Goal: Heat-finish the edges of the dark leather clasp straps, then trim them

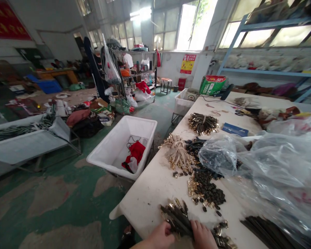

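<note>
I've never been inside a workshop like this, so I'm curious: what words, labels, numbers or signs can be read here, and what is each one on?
"50" in large print on the green-and-white sack at the far end of the table.
The red-and-yellow wall sign: too small to read.
The red banner, upper left, with yellow lettering: too blurred to read.
Red marks on the clear plastic sheeting: too blurred to read.

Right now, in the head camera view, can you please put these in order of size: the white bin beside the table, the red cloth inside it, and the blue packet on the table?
1. The white bin: clearly largest.
2. The red cloth and the blue packet: they look close, and the packet is farther from the camera, so I cannot rank them.
</note>
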Demonstrator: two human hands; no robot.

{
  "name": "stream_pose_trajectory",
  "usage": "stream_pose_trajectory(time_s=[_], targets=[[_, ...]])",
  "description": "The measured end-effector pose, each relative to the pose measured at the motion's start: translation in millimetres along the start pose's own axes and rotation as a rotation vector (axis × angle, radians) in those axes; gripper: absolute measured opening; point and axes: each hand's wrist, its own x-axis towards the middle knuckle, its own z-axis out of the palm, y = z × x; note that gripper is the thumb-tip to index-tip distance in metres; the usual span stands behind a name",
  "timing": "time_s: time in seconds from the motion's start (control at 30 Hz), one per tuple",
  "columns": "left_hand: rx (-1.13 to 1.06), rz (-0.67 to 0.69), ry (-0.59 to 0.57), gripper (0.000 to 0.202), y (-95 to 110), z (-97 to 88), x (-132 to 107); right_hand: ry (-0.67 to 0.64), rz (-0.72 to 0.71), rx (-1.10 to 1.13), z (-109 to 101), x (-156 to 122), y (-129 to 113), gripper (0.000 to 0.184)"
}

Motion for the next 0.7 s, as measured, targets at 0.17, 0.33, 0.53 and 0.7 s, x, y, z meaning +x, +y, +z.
stream_pose_trajectory(time_s=[0.17,0.33,0.53,0.7], targets=[[-0.043,0.044,0.110,0.023,4,-0.1,-1,-0.139,0.197,0.194,-37,24,-10,0.027],[-0.109,0.111,0.123,0.050,35,-10.1,-19,-0.103,0.233,0.607,-78,24,4,0.014],[-0.255,0.442,0.129,0.079,144,-21.4,-34,-0.078,0.182,1.230,-125,-16,-9,0.024],[-0.218,0.530,0.033,0.062,205,-8.3,-53,-0.262,0.005,1.473,-139,-51,-29,0.034]])
